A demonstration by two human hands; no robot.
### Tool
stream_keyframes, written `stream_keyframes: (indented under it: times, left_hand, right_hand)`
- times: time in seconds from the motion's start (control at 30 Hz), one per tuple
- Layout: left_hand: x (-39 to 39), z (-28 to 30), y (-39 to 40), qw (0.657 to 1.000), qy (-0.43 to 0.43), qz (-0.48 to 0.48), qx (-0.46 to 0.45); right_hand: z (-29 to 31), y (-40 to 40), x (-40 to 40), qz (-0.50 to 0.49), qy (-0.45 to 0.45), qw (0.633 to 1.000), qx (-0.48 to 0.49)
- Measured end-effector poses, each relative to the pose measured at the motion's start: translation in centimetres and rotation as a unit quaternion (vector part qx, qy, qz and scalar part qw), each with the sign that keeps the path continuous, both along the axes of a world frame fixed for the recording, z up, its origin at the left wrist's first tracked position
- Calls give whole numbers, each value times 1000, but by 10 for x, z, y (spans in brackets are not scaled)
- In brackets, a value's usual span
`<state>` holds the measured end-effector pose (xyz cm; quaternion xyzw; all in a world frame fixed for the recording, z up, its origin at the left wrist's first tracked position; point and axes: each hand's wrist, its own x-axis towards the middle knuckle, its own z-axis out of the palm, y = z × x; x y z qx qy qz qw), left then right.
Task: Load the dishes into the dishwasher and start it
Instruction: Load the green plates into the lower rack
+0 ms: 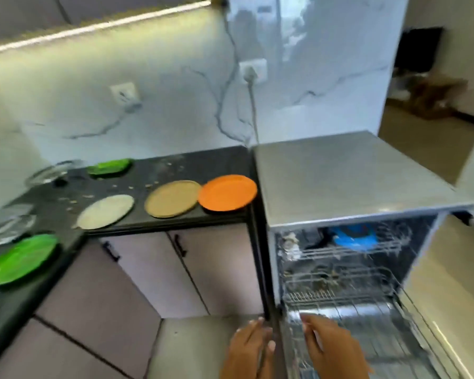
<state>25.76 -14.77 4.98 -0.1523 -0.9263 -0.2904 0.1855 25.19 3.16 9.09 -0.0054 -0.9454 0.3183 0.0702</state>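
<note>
Grey-topped dishwasher (353,176) stands open beside the black counter (203,165), its lower rack (367,324) drawn out over the dropped door and empty of dishes; something blue sits in the upper rack (353,236). Dishes wait on the counter: an orange plate (227,196), a tan plate (172,198), a pale plate (106,212) and two green plates (19,259). Judged step: rack preparation, loading barely begun. The left hand (249,348) appears to pinch the rack's left edge; the right hand (329,346) rests on the rack front, fingers extended together. Next move: reach left for the nearest plate.
</note>
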Motion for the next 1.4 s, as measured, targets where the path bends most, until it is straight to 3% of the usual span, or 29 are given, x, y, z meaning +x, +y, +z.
stream_keyframes:
  times: [0.07,0.13,0.3,0.5,0.7,0.8,0.93,1.1,1.2,1.4]
  left_hand:
    - [0,34,-28,999,38,19,-9]
    - [-6,62,-56,998,44,48,-2]
    - [-37,89,-132,986,82,145,23]
    - [-79,100,-256,971,43,235,2]
    - [-109,106,-381,931,-24,365,23]
    - [-129,99,-429,902,-61,428,-18]
    - [-167,84,-494,886,-102,449,-52]
    - [-203,61,-547,873,-240,405,-125]
    - [-211,46,-561,871,-221,401,-177]
    - [-209,39,-573,879,-192,401,-173]
  right_hand:
    - [32,-26,-10,-17,59,997,-46]
    - [56,-55,-27,4,106,994,-33]
    - [99,-126,-82,87,77,992,-49]
    - [105,-252,-163,161,77,983,-53]
    - [96,-390,-221,256,86,961,-64]
    - [90,-440,-242,294,85,950,-58]
    - [81,-487,-272,338,78,937,-48]
    - [73,-527,-322,381,61,922,-43]
    - [71,-544,-348,393,41,918,-37]
    - [57,-558,-375,409,17,912,-37]
